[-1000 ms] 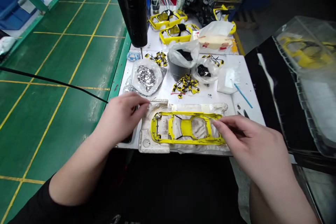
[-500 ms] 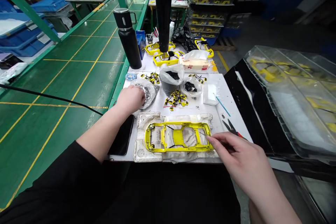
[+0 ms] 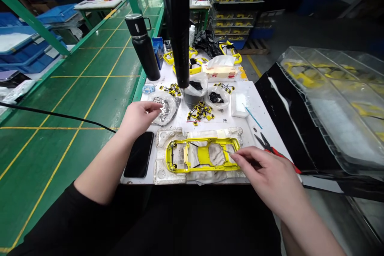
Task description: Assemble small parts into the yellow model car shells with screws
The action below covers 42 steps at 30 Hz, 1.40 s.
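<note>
A yellow model car body frame [image 3: 202,156] lies flat in a white foam cradle [image 3: 168,138]. My right hand [image 3: 264,172] is at the frame's right end, pinching a thin black rod [image 3: 228,152] whose tip reaches over the yellow frame. My left hand [image 3: 139,119] hovers with its fingers extended just above the edge of a clear bag of small silver parts [image 3: 163,111], holding nothing I can see. A black smartphone [image 3: 139,155] lies on the white board below my left hand.
Red-handled pliers [image 3: 270,148] lie right of the cradle. Behind stand bags of black parts [image 3: 216,98], loose yellow-black pieces [image 3: 200,111], a black flask [image 3: 143,47] and a black pole [image 3: 177,20]. A clear tray of yellow frames [image 3: 330,104] sits right; a green bench [image 3: 90,88] runs left.
My left hand has lifted off the silver-parts bag and moved slightly left. My right hand has shifted a little up and left, bringing the rod further over the frame.
</note>
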Available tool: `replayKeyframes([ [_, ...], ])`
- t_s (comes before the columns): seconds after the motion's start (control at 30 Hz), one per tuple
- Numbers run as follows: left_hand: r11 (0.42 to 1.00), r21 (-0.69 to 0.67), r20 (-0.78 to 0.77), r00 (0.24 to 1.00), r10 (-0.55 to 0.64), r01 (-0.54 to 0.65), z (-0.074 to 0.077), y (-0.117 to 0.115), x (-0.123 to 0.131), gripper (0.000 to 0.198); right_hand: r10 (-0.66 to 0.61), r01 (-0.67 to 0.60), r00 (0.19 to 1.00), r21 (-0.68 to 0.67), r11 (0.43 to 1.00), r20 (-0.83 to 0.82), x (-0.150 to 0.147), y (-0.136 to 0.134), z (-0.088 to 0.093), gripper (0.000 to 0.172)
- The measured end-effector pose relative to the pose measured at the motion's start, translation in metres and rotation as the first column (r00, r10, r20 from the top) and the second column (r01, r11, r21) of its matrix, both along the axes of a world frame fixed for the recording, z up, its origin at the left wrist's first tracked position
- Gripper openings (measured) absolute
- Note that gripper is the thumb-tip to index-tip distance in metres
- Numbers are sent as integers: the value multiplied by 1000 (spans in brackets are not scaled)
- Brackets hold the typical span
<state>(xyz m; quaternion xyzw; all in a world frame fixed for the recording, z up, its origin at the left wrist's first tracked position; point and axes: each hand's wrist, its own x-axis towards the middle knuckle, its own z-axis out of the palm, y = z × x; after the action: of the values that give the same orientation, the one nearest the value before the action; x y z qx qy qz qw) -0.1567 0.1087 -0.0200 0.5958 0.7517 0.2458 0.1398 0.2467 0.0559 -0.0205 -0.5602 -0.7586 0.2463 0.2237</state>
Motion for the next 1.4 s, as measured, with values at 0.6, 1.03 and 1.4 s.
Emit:
replayKeyframes([
  [0.6,1000,22,709,705,-15,-1,29,-116,80,15,235,-226,957,71,972,-170,-29,-7,2,5],
  [1.03,997,-67,830,556,33,42,28,-117,101,26,195,-188,962,52,981,-191,-22,-12,4,4],
  [1.4,807,416,310,769,-559,419,27,-119,99,18,324,-262,914,255,931,-243,-35,-21,14,10],
])
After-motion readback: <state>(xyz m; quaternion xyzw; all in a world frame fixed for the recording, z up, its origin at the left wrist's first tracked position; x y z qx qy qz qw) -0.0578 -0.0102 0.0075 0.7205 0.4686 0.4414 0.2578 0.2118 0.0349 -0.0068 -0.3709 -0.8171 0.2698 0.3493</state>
